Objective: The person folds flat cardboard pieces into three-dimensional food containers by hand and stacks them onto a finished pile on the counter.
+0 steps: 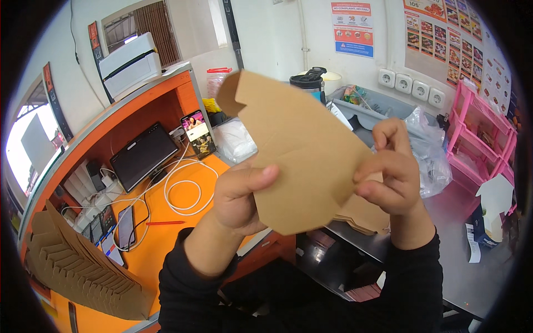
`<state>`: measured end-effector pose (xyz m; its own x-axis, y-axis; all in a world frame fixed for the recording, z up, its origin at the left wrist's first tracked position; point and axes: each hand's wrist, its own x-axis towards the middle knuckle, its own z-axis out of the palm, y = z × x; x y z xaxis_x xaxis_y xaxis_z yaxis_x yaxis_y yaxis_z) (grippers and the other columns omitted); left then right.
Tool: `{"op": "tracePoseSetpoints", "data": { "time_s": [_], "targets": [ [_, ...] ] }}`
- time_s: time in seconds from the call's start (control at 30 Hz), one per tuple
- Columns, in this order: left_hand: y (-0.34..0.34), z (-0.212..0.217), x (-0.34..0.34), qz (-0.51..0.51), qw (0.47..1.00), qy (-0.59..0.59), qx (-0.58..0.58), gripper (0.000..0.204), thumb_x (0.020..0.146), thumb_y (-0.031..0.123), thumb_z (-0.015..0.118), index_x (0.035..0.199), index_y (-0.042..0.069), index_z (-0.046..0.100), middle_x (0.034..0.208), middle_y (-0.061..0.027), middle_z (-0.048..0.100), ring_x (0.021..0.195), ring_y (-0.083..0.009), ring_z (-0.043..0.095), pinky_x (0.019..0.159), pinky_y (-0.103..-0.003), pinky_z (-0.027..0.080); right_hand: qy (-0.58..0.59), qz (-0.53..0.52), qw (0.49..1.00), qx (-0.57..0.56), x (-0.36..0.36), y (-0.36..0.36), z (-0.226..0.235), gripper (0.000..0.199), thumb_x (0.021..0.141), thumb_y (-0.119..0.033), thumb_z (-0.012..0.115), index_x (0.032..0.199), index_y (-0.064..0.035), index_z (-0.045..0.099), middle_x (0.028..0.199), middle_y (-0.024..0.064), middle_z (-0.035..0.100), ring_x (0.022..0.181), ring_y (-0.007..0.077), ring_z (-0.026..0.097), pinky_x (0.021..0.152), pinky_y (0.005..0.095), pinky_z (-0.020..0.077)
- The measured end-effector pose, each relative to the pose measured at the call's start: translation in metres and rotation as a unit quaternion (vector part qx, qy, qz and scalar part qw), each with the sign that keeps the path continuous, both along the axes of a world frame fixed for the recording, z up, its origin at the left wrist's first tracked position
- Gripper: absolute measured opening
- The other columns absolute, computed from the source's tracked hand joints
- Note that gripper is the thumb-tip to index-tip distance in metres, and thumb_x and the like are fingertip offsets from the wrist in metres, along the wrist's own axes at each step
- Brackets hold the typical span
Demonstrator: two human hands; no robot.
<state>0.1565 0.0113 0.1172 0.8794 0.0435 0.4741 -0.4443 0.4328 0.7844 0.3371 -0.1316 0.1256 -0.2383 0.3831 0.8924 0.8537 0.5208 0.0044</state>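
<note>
Right now both hands hold up a flat brown card blank [294, 150] in front of the person, above the gap between the orange desk [161, 238] and the steel counter [461, 222]. Left hand [239, 194] grips its lower left edge, thumb pressed across the face. Right hand [391, 175] pinches the right edge between thumb and curled fingers. More blanks [361, 213] lie on the counter just behind it, and a folded stack [83, 272] leans at the desk's near corner. A tablet [143, 155], phone [198, 133] and white cable [183, 191] sit on the desk.
</note>
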Motion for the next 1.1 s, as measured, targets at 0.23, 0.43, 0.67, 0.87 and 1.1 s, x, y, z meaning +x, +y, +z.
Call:
{"op": "tracePoseSetpoints", "data": {
  "time_s": [0.23, 0.43, 0.67, 0.87, 1.1],
  "targets": [
    [-0.007, -0.002, 0.004, 0.091, 0.993, 0.054, -0.045, 0.051, 0.085, 0.024, 0.047, 0.125, -0.004, 0.029, 0.12, -0.0189, 0.043, 0.107, -0.0289, 0.049, 0.089, -0.038, 0.041, 0.209, 0.035, 0.971, -0.11, -0.019, 0.009, -0.01, 0.017, 0.062, -0.014, 0.071, 0.065, -0.0064, 0.056, 0.084, 0.0062, 0.034, 0.078, 0.0151, 0.035, 0.066, 0.0243, 0.0303],
    [-0.007, -0.006, 0.011, 0.064, 0.996, 0.015, -0.061, 0.05, 0.087, 0.026, 0.044, 0.124, -0.004, 0.029, 0.12, -0.0188, 0.044, 0.108, -0.0291, 0.048, 0.09, -0.04, 0.041, 0.221, 0.044, 0.97, -0.096, -0.008, 0.018, -0.015, 0.015, 0.062, -0.009, 0.065, 0.059, -0.0055, 0.051, 0.091, 0.0094, 0.037, 0.088, 0.0164, 0.036, 0.075, 0.0253, 0.0314],
    [-0.001, -0.01, 0.009, 0.061, 0.996, -0.013, -0.066, 0.05, 0.087, 0.027, 0.044, 0.125, -0.002, 0.029, 0.12, -0.0182, 0.043, 0.107, -0.029, 0.049, 0.089, -0.04, 0.042, 0.306, 0.221, 0.908, -0.18, 0.0, 0.026, -0.015, 0.032, 0.063, -0.011, 0.076, 0.082, -0.007, 0.05, 0.09, 0.0035, 0.035, 0.079, 0.0095, 0.04, 0.064, 0.0221, 0.0371],
    [-0.005, -0.009, -0.001, 0.075, 0.997, -0.025, -0.01, 0.053, 0.085, 0.023, 0.046, 0.127, -0.002, 0.027, 0.121, -0.0172, 0.043, 0.108, -0.0265, 0.048, 0.088, -0.037, 0.041, 0.232, 0.268, 0.928, -0.115, 0.002, 0.044, -0.03, 0.057, 0.061, -0.019, 0.078, 0.106, -0.0101, 0.045, 0.091, 0.002, 0.038, 0.09, 0.0126, 0.044, 0.074, 0.0264, 0.0419],
    [-0.014, 0.013, -0.014, 0.082, 0.966, 0.158, 0.186, 0.054, 0.083, 0.014, 0.05, 0.129, -0.001, 0.026, 0.121, -0.0131, 0.043, 0.108, -0.0208, 0.046, 0.089, -0.031, 0.038, -0.066, -0.004, 0.995, -0.079, -0.001, 0.03, -0.007, 0.074, 0.071, -0.039, 0.065, 0.128, -0.0048, 0.033, 0.127, 0.0169, 0.037, 0.114, 0.0292, 0.039, 0.094, 0.0376, 0.0305]
  ]
}}
